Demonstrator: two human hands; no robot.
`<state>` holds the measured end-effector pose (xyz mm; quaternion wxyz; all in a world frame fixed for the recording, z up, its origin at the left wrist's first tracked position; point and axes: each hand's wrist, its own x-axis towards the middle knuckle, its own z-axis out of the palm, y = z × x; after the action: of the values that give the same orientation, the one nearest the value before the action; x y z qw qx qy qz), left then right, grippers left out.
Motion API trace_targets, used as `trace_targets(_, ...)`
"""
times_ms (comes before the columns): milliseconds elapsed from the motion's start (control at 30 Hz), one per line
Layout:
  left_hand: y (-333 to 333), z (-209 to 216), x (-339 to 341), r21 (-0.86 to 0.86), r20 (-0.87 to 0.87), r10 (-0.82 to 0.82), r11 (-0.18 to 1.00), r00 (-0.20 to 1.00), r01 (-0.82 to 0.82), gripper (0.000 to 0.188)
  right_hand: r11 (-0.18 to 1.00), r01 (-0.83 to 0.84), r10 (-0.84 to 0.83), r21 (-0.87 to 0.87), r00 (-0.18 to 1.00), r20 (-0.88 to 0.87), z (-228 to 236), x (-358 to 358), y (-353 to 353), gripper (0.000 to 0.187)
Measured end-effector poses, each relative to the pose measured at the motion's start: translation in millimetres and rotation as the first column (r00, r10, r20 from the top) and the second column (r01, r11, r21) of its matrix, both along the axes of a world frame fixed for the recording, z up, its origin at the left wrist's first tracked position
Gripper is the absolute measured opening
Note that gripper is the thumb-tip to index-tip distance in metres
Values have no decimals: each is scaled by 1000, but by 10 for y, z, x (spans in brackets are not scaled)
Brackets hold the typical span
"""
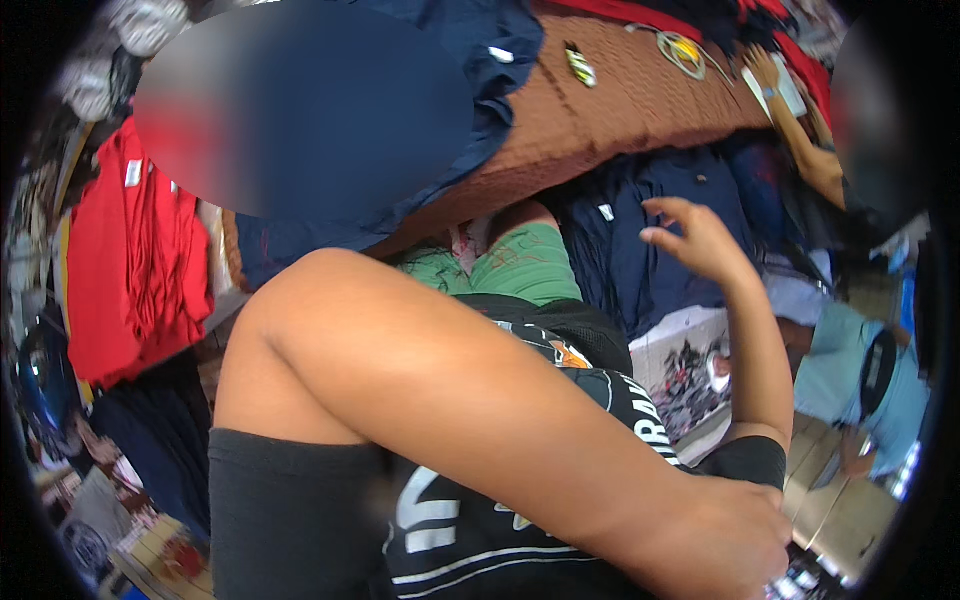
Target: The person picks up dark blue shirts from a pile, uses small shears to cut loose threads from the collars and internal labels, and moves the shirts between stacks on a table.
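Two arms crossed over a black printed shirt, beside a brown table of clothes.

The brown table [620,110] spans the far side, one navy pile [480,90] on it; one red stack [120,260] hangs left. The black shirt [560,400] lies near, under both arms. The left hand [725,545] is closed at the shirt's right edge, its grasp unclear. The right hand [700,240] hovers spread above dark blue cloth.
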<state>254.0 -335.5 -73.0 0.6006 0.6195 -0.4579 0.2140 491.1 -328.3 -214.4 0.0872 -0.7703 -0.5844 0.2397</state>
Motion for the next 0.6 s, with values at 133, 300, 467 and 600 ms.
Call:
trace_targets(133, -354, -125, 160, -322, 83, -117, 937, 990, 137, 21, 950, 21, -59, 311, 992, 113, -123, 291, 920, 37)
trace_targets(300, 790, -464, -113, 56, -74, 358, 934, 931, -354, 12, 744, -2, -218, 669, 944, 246, -799, 419, 1994, 35)
trace_targets(467, 2205, -1400, -324, 695, -119, 989, 142, 82, -705, 31, 836, 4, -215, 549, 923, 319, -850, 148, 2274, 26)
trace_targets(600, 2287, -1941, -307, 800, 109, 983, -177, -151, -573, 40, 811, -7, -241, 585, 907, 345, -888, 288, 2254, 26)
